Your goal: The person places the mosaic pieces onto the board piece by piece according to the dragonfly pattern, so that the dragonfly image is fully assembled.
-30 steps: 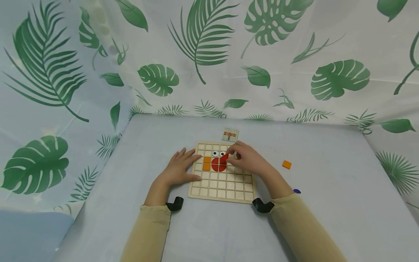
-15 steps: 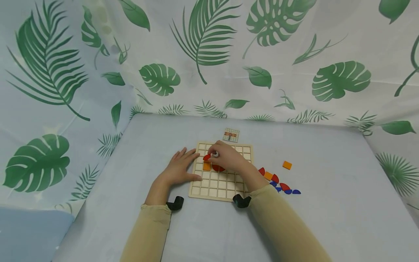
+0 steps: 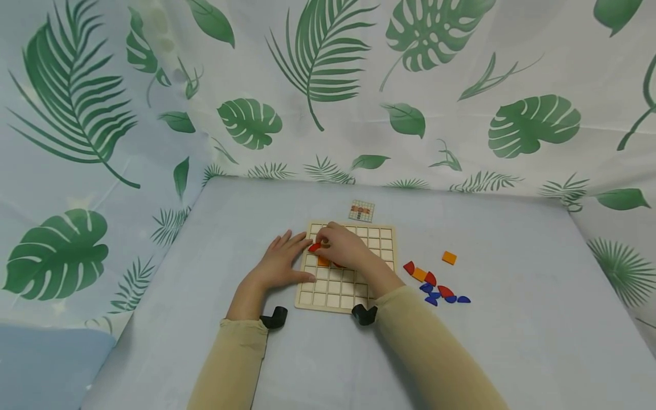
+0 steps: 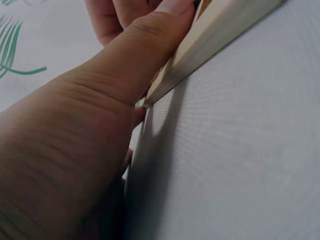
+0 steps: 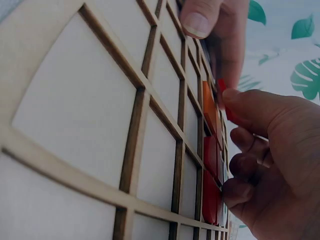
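A wooden grid board (image 3: pixel 333 300) lies on the table. My left hand (image 3: pixel 279 265) rests at its left edge with fingers spread, and in the left wrist view the thumb (image 4: pixel 145 42) lies along the wooden rim. Thumb and fingers of my right hand (image 3: pixel 344 249) pinch a red quarter-circle tile (image 3: pixel 314 247) over the board's left columns, near the left fingertips. Below that tile an orange square tile (image 3: pixel 323 261) sits in a cell. The right wrist view has more red tiles (image 5: pixel 211 197) set in cells; from the head, my right hand mostly hides them.
A small pattern card (image 3: pixel 361 210) lies behind the board. To the right are several loose red, orange and blue tiles (image 3: pixel 433 297), plus a separate orange square (image 3: pixel 449 258). A leaf-printed cloth (image 3: pixel 328 136) hangs behind the table.
My right hand has moved left across the board with the red tile, from beside the red tiles to the left columns. The loose tiles at right came into view. My left hand has stayed put.
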Available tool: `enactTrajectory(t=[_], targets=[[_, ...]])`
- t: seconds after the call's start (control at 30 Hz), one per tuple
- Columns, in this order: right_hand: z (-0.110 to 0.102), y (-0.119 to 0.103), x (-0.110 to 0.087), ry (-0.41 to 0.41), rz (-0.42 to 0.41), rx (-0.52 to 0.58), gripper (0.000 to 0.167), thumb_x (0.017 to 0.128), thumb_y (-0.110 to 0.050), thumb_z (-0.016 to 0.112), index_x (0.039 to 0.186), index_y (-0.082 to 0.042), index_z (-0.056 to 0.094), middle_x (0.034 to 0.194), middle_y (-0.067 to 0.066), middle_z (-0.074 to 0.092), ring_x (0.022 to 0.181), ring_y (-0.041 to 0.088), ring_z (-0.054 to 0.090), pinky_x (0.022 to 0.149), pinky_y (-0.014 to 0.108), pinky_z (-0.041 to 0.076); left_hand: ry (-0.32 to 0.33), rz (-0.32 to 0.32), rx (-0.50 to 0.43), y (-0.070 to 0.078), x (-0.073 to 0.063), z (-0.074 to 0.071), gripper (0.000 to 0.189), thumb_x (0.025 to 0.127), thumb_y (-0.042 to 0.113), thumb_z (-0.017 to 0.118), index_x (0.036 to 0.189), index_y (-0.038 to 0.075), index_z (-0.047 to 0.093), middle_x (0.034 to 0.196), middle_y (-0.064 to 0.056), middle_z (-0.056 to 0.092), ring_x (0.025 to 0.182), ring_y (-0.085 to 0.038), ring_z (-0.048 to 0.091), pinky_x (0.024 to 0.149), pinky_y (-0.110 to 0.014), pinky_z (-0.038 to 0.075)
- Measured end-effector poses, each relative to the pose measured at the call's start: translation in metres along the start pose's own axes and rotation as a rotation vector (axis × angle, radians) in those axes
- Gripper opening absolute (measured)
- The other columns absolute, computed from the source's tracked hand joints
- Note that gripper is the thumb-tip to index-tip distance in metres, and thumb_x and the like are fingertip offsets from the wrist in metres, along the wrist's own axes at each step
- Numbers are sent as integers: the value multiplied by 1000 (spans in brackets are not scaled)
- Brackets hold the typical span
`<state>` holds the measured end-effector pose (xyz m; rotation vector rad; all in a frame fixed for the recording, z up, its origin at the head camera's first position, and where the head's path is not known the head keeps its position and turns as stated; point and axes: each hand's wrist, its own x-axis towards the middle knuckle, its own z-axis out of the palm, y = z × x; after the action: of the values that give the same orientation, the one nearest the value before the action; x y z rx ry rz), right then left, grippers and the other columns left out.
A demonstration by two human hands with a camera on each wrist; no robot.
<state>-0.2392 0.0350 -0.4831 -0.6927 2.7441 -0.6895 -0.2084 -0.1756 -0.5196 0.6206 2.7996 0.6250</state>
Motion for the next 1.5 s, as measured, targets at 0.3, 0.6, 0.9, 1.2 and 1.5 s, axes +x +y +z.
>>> enactTrajectory(t=[0.3,0.6,0.9,1.2,1.5], targets=[[3,-3,4,-22,22,-51,23,92,-33,69,111,-20,67,107,-2,61,88,14,58,80,34,54,1,0,5,0,-1,-1,96,77,70,69,155,25,35,165,3,23,156,-28,5,127,-52,3],[5,-4,5,-32,38,-62,24,92,-36,69,111,-21,66,104,-2,61,85,14,58,75,34,53,5,1,8,0,-1,-1,96,77,69,70,154,25,36,165,3,24,156,-28,5,127,-51,3],[7,-3,5,-31,45,-63,27,94,-36,67,116,-21,66,107,-2,61,89,14,59,78,35,54,5,-7,-8,2,-2,-1,96,76,68,71,154,24,37,165,3,24,156,-27,5,127,-51,3],[7,-1,3,-19,15,-68,23,99,-30,57,119,-22,66,107,-1,61,87,14,58,75,35,53,6,-4,-4,1,-2,-2,96,76,69,71,154,26,36,165,3,23,156,-28,5,127,-52,3],[-17,12,-21,40,-11,13,25,101,-29,56,120,-17,67,113,1,61,97,18,60,86,39,55,10,-3,3,1,0,0,94,76,69,71,153,27,37,165,2,24,156,-29,6,127,-52,4]])
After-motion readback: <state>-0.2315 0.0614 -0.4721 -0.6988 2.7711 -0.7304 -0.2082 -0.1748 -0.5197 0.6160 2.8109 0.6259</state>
